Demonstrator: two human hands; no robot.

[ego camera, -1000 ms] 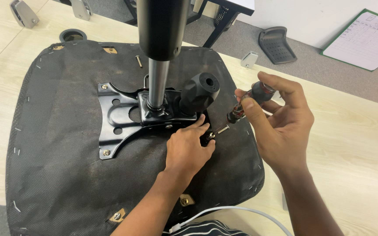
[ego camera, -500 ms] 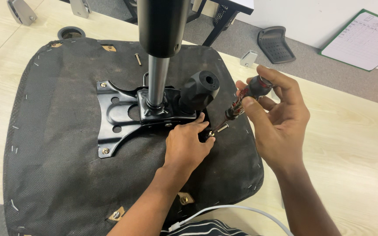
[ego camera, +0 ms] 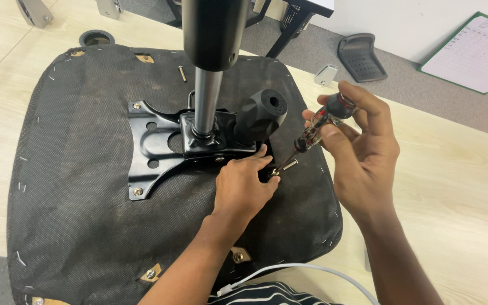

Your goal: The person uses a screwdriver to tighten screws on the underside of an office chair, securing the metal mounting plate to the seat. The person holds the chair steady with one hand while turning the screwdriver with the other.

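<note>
Right hand (ego camera: 362, 164) is closed tight around a screwdriver (ego camera: 317, 127), fingers wrapped on its dark and see-through handle. Left hand (ego camera: 244, 189) lies flat on the chair seat, and its fingertips pinch together on a small silver bolt (ego camera: 288, 165) at the edge of the metal plate.

Biggest of all is the wooden floor (ego camera: 458, 192), pale and smooth, under everything. On it lies the chair seat (ego camera: 74, 214), turned upside down. Its bottom is covered in black cloth with little staples along the edge.

Next comes the black metal plate (ego camera: 148, 141), screwed onto the middle of the seat. A shiny post (ego camera: 205, 101) stands up from the plate, with a fat black tube (ego camera: 216, 28) on top of it. Just beside the post is a big black knob (ego camera: 261, 116), and it is near the left hand.

Past the seat, on the grey floor (ego camera: 413, 96), a grey plastic piece (ego camera: 361, 56) lies well away from the hands. A white sheet with a green edge (ego camera: 475, 53) lies at the far right.

A white cable (ego camera: 300, 270) runs along the near edge of the seat, close to the striped clothing (ego camera: 266, 295).

The screwdriver slants down from the right hand, and its thin tip meets the little bolt. One more loose bolt (ego camera: 182, 73) lies on the black cloth behind the post.
</note>
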